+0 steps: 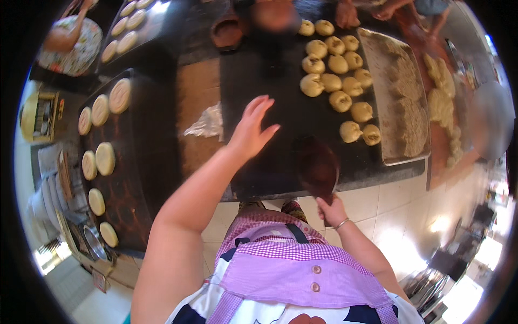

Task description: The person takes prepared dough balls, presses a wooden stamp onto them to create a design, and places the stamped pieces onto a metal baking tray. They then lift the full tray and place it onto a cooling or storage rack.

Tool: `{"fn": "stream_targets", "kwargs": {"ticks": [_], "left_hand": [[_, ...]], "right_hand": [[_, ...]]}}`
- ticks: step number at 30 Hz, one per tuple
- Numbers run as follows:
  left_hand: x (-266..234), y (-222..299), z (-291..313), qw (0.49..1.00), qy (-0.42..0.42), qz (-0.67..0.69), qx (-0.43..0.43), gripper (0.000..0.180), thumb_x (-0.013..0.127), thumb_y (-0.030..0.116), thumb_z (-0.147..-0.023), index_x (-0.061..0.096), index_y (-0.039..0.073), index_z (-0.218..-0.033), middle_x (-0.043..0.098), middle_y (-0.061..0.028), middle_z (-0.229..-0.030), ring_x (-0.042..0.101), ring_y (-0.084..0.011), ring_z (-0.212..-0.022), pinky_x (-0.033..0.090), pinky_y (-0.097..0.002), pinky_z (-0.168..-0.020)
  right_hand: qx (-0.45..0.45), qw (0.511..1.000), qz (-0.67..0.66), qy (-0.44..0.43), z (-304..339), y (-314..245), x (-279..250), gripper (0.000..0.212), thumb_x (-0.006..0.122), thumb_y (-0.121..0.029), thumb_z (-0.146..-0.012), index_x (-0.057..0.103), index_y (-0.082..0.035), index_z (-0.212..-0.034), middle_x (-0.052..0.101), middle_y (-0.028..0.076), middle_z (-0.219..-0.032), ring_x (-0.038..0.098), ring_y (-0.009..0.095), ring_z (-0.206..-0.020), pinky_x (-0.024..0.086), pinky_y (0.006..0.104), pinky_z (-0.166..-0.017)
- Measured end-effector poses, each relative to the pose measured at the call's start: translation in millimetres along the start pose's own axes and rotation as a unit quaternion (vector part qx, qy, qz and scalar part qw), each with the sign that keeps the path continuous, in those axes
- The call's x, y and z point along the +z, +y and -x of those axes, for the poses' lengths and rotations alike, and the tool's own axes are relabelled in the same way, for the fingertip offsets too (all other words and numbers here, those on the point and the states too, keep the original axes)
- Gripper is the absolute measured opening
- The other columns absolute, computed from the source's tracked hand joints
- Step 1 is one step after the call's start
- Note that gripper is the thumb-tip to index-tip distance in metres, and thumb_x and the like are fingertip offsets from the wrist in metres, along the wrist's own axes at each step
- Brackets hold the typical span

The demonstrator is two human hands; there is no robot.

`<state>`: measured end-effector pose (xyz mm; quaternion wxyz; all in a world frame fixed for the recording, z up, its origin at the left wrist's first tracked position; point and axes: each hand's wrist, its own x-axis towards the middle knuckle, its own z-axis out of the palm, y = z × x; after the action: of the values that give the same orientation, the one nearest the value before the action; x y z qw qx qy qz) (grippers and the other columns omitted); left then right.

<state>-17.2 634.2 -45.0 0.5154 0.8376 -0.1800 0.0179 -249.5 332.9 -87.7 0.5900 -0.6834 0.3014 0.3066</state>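
My left hand (253, 128) is raised over the black worktop (253, 70), its fingers stretched out and thumb apart, with nothing in it. My right hand (332, 210) grips the handle of a dark reddish-brown paddle (319, 167) at the worktop's near edge. The paddle's broad rounded head lies over or just above the dark surface; I cannot tell whether it touches. Several round, gathered dough balls (338, 64) sit beyond it to the right. Beside them stands a metal tray (388, 108) with a brownish, crumbly filling (413, 108).
At the left, several flat round cakes (105, 158) lie on a dark griddle (127, 189). Crumpled foil (208, 123) rests on a brown board (197, 81). A small brown pot (226, 32) stands at the back. Dough strips (442, 94) lie far right, near other people's hands (391, 8).
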Motion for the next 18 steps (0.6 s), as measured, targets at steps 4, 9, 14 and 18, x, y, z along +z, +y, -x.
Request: {"fn": "stream_targets", "kwargs": {"ticks": [4, 9, 14, 18], "left_hand": [[89, -36, -111, 0.989, -0.096, -0.115, -0.003, 0.081, 0.082, 0.017, -0.075, 0.039, 0.01, -0.143, 0.034, -0.0196, -0.147, 0.043, -0.0389, -0.133, 0.041, -0.041, -0.108], [165, -18, -162, 0.965, -0.101, -0.219, -0.099, 0.074, 0.086, 0.023, -0.069, 0.05, 0.011, -0.133, 0.037, -0.0167, -0.136, 0.049, -0.0396, -0.121, 0.047, -0.0428, -0.101], [148, -53, -138, 0.963, 0.086, -0.252, 0.045, 0.056, 0.086, 0.018, -0.064, 0.058, 0.008, -0.111, 0.045, -0.0146, -0.127, 0.049, -0.0346, -0.116, 0.047, -0.0417, -0.097], [128, -35, -93, 0.981, 0.111, -0.15, 0.045, 0.054, 0.086, 0.013, -0.063, 0.057, 0.005, -0.108, 0.057, -0.0138, -0.112, 0.054, -0.0349, -0.107, 0.046, -0.0423, -0.095]], "right_hand": [[0.044, 0.992, -0.102, -0.06, 5, 8, 27, 0.043, 0.057, -0.043, -0.098, 0.051, -0.001, -0.104, 0.061, 0.007, -0.07, 0.058, 0.014, -0.05, 0.05, 0.0303, -0.048], [-0.189, 0.917, 0.279, 0.213, -3, -10, -14, 0.046, 0.057, -0.034, -0.097, 0.052, -0.001, -0.13, 0.061, 0.015, -0.122, 0.055, 0.024, -0.119, 0.044, 0.0432, -0.101], [-0.644, 0.714, 0.042, 0.272, 125, -201, -110, 0.047, 0.052, -0.035, -0.099, 0.051, -0.003, -0.133, 0.053, 0.014, -0.136, 0.054, 0.024, -0.121, 0.042, 0.0428, -0.103], [-0.748, 0.634, 0.112, 0.161, 192, -239, -132, 0.046, 0.051, -0.035, -0.099, 0.051, -0.003, -0.133, 0.053, 0.014, -0.136, 0.053, 0.024, -0.122, 0.041, 0.042, -0.104]]}}
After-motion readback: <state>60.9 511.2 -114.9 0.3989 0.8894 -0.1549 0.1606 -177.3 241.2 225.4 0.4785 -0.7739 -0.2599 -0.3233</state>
